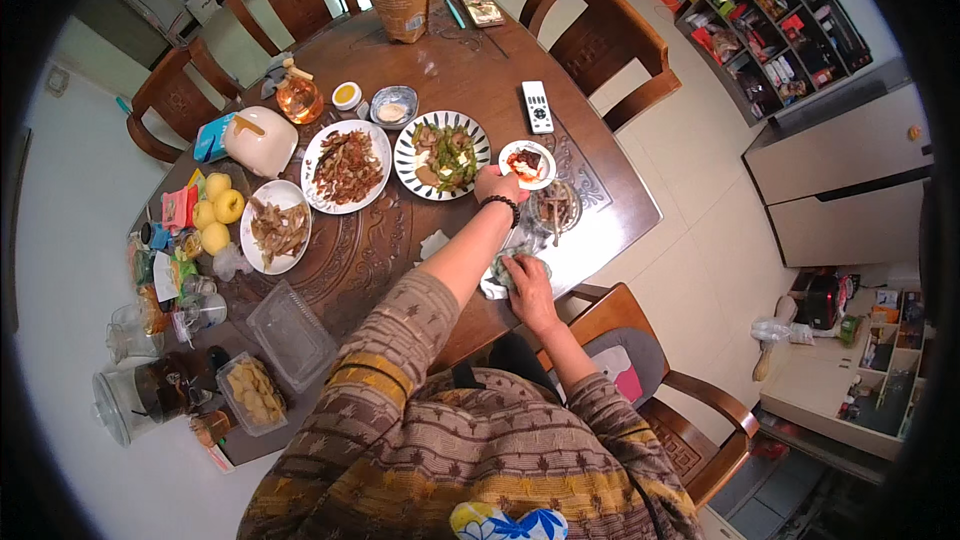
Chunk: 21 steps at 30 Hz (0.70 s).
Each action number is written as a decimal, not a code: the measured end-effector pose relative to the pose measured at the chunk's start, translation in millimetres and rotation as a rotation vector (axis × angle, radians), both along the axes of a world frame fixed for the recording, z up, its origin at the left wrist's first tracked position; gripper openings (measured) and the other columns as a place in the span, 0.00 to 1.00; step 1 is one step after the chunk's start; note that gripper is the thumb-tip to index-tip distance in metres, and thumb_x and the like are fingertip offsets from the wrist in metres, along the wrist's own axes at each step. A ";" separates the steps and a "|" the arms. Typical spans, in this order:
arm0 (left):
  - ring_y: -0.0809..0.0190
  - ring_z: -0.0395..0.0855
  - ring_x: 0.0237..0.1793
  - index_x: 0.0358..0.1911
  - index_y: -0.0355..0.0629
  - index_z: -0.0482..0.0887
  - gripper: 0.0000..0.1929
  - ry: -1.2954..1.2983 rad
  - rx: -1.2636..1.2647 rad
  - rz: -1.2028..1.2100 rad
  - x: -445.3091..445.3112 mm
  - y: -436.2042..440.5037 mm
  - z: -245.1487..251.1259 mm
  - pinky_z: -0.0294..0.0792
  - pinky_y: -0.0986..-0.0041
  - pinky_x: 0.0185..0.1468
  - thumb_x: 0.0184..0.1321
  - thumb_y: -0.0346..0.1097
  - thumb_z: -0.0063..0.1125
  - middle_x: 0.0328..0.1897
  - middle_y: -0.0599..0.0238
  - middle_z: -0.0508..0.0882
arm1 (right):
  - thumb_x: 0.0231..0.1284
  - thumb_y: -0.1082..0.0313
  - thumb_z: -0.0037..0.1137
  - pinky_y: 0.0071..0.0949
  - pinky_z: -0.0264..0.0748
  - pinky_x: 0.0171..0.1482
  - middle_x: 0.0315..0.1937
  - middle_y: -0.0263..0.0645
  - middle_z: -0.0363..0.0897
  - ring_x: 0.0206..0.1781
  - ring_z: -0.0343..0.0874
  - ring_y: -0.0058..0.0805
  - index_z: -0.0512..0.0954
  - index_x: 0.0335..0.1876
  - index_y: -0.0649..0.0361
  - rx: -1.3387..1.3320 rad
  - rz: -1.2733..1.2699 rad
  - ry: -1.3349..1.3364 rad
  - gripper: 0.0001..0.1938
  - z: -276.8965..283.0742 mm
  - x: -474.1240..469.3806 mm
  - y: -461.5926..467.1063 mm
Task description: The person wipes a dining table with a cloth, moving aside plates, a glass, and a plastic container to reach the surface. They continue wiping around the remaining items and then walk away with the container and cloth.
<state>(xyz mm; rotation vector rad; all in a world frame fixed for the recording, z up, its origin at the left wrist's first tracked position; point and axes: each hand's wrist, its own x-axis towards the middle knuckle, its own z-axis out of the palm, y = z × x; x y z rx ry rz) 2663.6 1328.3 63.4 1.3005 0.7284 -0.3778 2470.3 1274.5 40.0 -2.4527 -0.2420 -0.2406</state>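
My left hand [499, 186], with a dark bead bracelet at its wrist, reaches over the table and grips the lower left rim of a small white dish [545, 156]. Dark food and red sauce are in the dish. Just below it stands a clear bowl [564, 223] of brown scraps with chopsticks lying across. Close to the table edge, my right hand [531, 286] holds a crumpled greenish cloth [510, 264] against the wood. White tissue [493, 290] shows under the cloth. Left of the dish is a striped-rim plate [481, 139] of green vegetables and meat.
A remote control [537, 106] lies beyond the dish. To the left are an oval plate [375, 199] of shredded food, a white plate [296, 261], yellow apples [229, 205] and a plastic lid [292, 336]. A wooden chair [626, 315] adjoins the near edge.
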 end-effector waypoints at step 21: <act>0.48 0.75 0.60 0.56 0.38 0.75 0.23 -0.932 0.759 -0.373 -140.7 184.7 58.5 0.71 0.60 0.58 0.54 0.27 0.58 0.60 0.52 0.76 | 0.40 0.85 0.54 0.39 0.74 0.48 0.44 0.47 0.73 0.48 0.75 0.49 0.77 0.52 0.59 0.047 -0.119 0.050 0.26 -20.8 34.7 41.4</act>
